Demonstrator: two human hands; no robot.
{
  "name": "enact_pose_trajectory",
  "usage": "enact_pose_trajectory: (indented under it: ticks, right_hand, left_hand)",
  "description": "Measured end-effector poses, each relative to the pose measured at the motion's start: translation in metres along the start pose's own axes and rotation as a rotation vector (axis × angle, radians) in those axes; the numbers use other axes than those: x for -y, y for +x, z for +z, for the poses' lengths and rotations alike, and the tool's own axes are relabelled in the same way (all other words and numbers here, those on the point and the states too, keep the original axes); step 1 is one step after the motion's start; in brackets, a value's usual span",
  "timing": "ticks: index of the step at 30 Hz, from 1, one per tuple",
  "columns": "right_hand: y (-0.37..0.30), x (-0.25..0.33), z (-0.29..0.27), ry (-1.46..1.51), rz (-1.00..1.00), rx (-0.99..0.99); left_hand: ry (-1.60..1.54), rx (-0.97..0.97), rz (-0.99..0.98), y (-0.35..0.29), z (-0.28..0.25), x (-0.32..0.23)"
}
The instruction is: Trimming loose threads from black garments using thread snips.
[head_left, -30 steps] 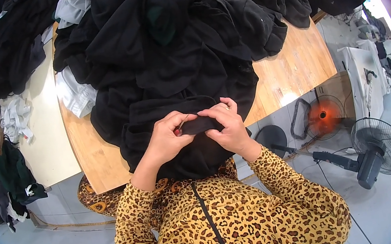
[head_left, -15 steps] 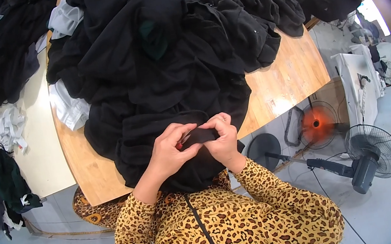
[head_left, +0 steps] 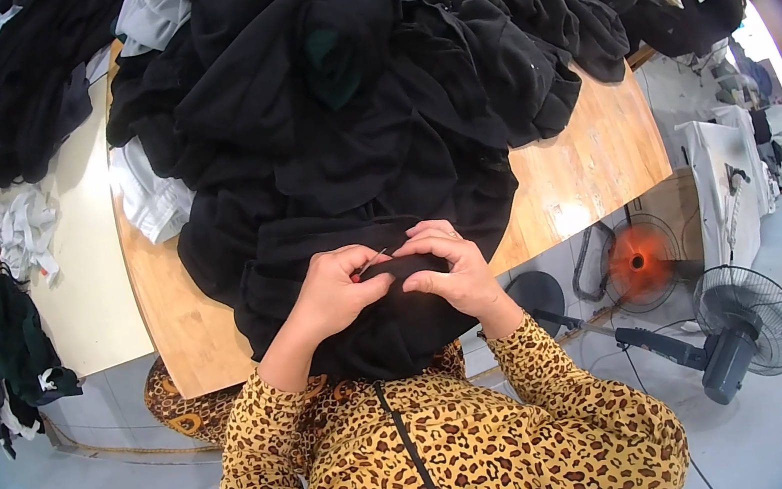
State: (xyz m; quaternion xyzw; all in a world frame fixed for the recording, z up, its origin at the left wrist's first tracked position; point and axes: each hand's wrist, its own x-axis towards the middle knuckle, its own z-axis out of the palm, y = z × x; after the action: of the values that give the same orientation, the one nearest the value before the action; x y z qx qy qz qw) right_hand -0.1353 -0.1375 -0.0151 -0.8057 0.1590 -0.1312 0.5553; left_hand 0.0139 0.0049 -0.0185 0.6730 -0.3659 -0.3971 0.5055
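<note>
A large heap of black cloth garments [head_left: 341, 181] spills over the near edge of the wooden table toward my lap. Above it, my left hand [head_left: 337, 288] is closed around a small tool with a red part [head_left: 355, 277] and a thin metal tip; its exact kind is mostly hidden by the fingers. The tip points toward my right hand [head_left: 451, 271], which pinches a folded edge of the black cloth [head_left: 405, 267] between thumb and fingers. My left thumb also presses against this fold. A dark green patch [head_left: 332, 66] shows within the heap.
White cloth pieces [head_left: 151, 194] lie at the wooden table's [head_left: 599, 148] left edge. A pale table [head_left: 92, 309] with more garments stands left. To the right are a grey standing fan [head_left: 730, 346] and an orange-centred fan [head_left: 639, 263]. People in black [head_left: 679, 9] sit at far right.
The metal tip now reaches across the fold to my right fingers. My right hand has shifted slightly rightward, fingers extended farther over the cloth. The whole view has shifted a little.
</note>
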Motion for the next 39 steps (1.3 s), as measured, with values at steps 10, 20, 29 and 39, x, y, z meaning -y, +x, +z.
enact_pose_trajectory:
  ticks: [10,20,29,39]
  right_hand:
    - [-0.007,-0.003,0.010,-0.090,-0.063,-0.109]
    - [-0.009,-0.002,0.009,-0.011,0.016,-0.083]
    - [-0.008,-0.005,0.006,0.047,-0.005,-0.147]
    - [-0.009,0.000,0.010,0.027,0.014,-0.160]
  left_hand:
    - [-0.520,0.224,-0.291,-0.002,-0.009,-0.005]
    - [-0.004,-0.064,0.135,-0.002,0.001,-0.008]
    - [-0.826,-0.026,-0.338,0.004,-0.004,0.002]
    - [-0.056,-0.221,0.120,-0.002,0.008,-0.008]
